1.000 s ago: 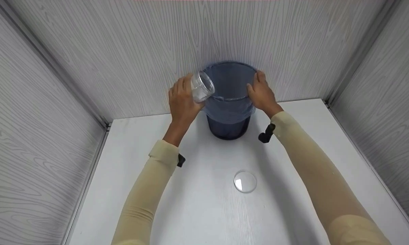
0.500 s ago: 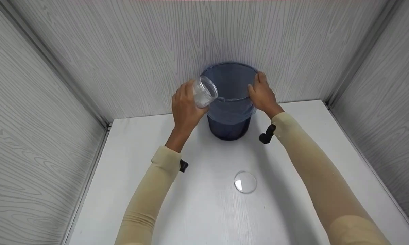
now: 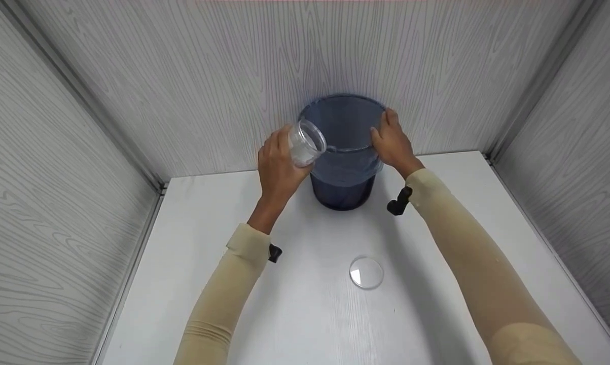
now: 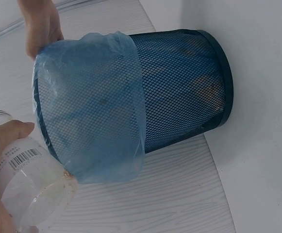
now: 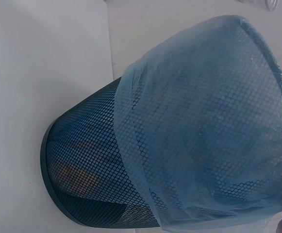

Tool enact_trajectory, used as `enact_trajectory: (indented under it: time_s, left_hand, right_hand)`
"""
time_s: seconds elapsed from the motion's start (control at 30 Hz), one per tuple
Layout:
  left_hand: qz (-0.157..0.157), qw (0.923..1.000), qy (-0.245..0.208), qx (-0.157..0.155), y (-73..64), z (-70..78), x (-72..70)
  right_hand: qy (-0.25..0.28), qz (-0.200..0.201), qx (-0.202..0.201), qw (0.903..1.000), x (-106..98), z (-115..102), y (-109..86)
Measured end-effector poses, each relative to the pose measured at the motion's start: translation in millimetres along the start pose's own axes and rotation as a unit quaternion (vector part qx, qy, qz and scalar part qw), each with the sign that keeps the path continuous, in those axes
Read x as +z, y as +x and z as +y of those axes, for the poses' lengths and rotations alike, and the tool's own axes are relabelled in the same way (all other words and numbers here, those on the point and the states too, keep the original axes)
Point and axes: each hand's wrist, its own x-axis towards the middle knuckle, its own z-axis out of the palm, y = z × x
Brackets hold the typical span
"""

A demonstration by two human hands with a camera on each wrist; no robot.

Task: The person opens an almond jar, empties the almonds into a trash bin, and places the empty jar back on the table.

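Note:
My left hand (image 3: 279, 170) grips a clear plastic jar (image 3: 302, 151) beside the left of the bin's rim. The jar is tilted, its uncapped mouth facing right toward the bin. In the left wrist view, a label (image 4: 24, 158) with a barcode and a small brown bit (image 4: 68, 174) on the jar's edge show. A dark mesh wastebasket (image 3: 341, 195) stands upright against the back wall, a blue bag (image 3: 343, 167) folded over its rim. My right hand (image 3: 393, 144) holds the rim's right side, thumb inside. Orange-brown patches (image 4: 208, 92) show dimly through the lower mesh.
A round clear lid (image 3: 366, 274) lies flat on the white table (image 3: 305, 314), in front of the bin. Grey wood-grain panels (image 3: 208, 86) enclose the back and both sides. A black wrist camera (image 3: 399, 202) hangs below the right cuff.
My left hand has come slightly nearer and to the right with the jar, which stays tilted. The right hand keeps its hold on the rim. Bin and lid have stayed put.

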Motion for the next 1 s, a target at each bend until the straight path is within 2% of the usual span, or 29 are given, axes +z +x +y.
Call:
enact_trajectory:
  time_s: [0.37, 0.6, 1.0]
  left_hand:
    - [0.005, 0.9992, -0.038, -0.01, -9.8, 2.1, 2.8]
    - [0.002, 0.9967, -0.079, -0.018, -23.9, 1.3, 9.3]
    - [-0.003, 0.9925, -0.116, -0.038, -43.1, -0.5, 16.4]
  right_hand:
    - [-0.003, 0.005, 0.001, 1.0, -4, 2, 1.8]
    - [-0.007, 0.012, -0.01, 0.9998, -2, 3, 1.9]
    - [-0.003, 0.011, -0.004, 0.9999, -4, 3, 2.3]
